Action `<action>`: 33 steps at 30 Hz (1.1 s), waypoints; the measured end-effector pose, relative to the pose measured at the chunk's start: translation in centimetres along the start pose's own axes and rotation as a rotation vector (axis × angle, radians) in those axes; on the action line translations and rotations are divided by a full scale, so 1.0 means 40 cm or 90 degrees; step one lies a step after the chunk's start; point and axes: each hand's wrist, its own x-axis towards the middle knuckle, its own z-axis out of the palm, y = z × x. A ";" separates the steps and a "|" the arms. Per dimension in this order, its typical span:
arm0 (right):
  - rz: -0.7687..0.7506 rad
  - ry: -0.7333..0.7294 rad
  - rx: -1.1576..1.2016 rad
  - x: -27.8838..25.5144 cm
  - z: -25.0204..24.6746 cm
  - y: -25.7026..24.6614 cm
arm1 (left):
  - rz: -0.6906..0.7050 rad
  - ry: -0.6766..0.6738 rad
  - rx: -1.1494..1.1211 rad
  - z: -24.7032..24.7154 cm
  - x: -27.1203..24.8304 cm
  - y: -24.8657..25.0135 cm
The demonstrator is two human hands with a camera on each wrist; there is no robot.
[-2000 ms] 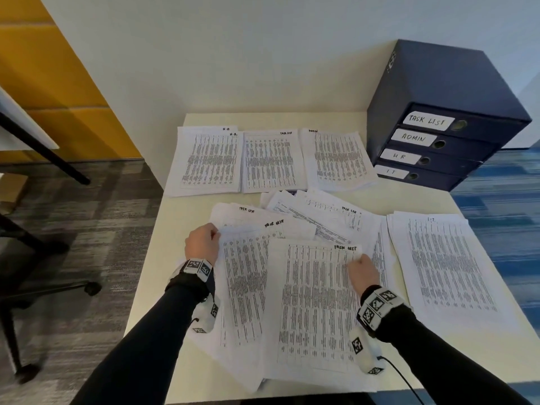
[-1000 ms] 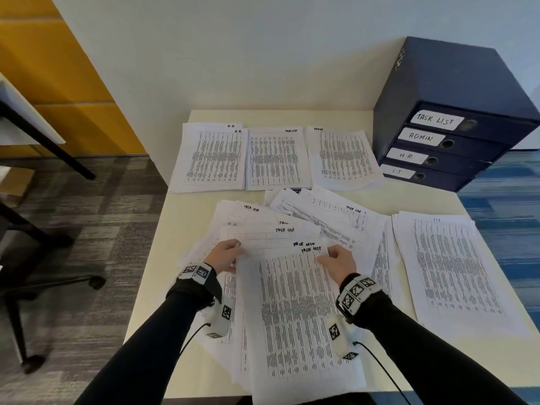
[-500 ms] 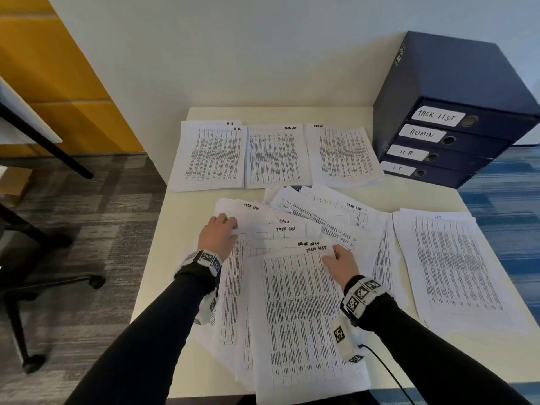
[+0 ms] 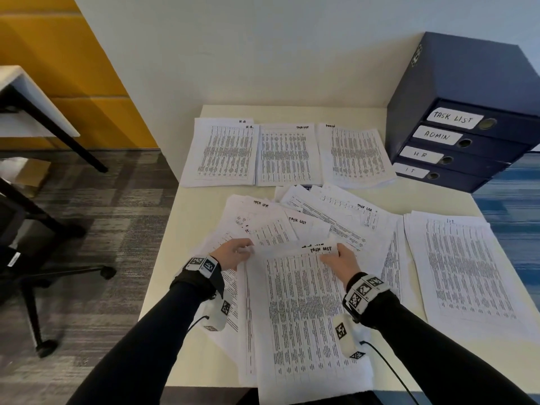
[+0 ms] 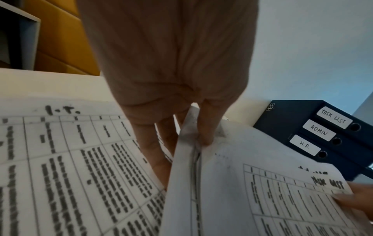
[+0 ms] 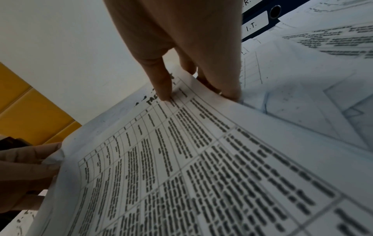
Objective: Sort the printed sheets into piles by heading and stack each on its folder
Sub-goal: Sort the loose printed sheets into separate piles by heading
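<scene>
Sheets headed TASK LIST (image 4: 304, 311), thin and floppy, slide easily: my left hand (image 4: 233, 254) and right hand (image 4: 339, 260) pinch their top corners, near table's front edge.

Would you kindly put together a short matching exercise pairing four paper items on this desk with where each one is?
Things:
1. H.R. pile
2. Admin pile
3. I.T. pile
4. Task List sheet

Places:
A. alone at the desk's right side
B. held at its top corners by the left hand and right hand
C. left end of the far row
D. right end of the far row, beside the folders

Pairs: 1-C, 2-D, 3-A, 4-B
</scene>
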 end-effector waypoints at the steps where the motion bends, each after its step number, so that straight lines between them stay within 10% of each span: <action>1: 0.002 0.010 -0.003 -0.001 0.000 0.004 | -0.014 -0.004 -0.035 0.004 -0.001 0.003; 9: 0.015 0.042 0.068 0.023 0.006 0.005 | -0.132 0.091 -0.305 0.023 0.008 -0.002; 21: 0.124 0.047 0.212 0.085 0.056 -0.049 | -0.158 0.259 -0.035 -0.039 0.013 -0.083; 33: 0.108 -0.033 0.043 0.120 0.095 -0.123 | -0.192 0.268 -0.027 -0.040 0.006 -0.108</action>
